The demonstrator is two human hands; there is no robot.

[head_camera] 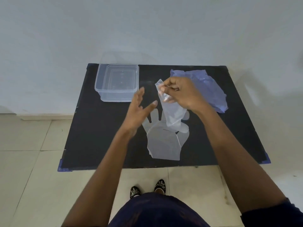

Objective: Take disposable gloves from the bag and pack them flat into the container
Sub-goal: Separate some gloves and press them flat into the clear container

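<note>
My right hand [182,94] is shut on a clear disposable glove [172,115] that hangs crumpled from its fingers above the black table [91,128]. Just left of that glove, my left hand [137,110] hovers open with fingers spread, holding nothing. Below both hands a second clear glove [164,145] lies flat on the table, fingers pointing away from me. The blue plastic bag [211,90] lies crumpled at the back right, partly hidden behind my right hand. A clear rectangular container [98,82] stands at the back left; nothing shows inside it.
The table stands against a pale wall, with blue tape on its near corners [63,167]. Tiled floor [29,161] surrounds it, and my shoes [147,188] show just below the table's front edge.
</note>
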